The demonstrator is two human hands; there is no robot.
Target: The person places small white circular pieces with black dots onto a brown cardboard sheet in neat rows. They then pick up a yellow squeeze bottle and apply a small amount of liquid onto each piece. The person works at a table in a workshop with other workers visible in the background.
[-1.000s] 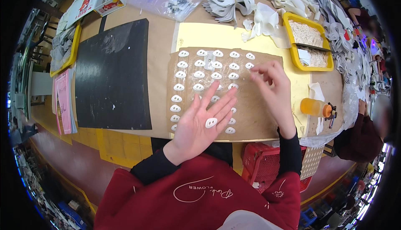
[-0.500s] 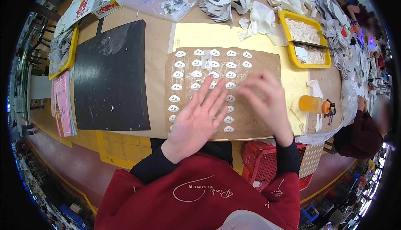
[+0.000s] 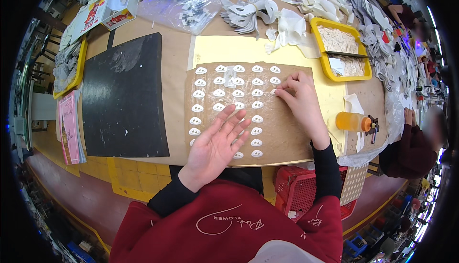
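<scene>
The right hand [image 3: 300, 98] pinches a small white piece [image 3: 273, 92] in its fingertips. The piece is at the brown sheet [image 3: 287, 136], just left of that hand and below two white pieces with holes [image 3: 275, 74]. Its long side seems to go left to right. The left hand [image 3: 209, 150] is farther off, open, palm up, with nothing on it. White writing is on the red sweatshirt [image 3: 181, 224]; the pink booklet [image 3: 70, 126] has print.
</scene>
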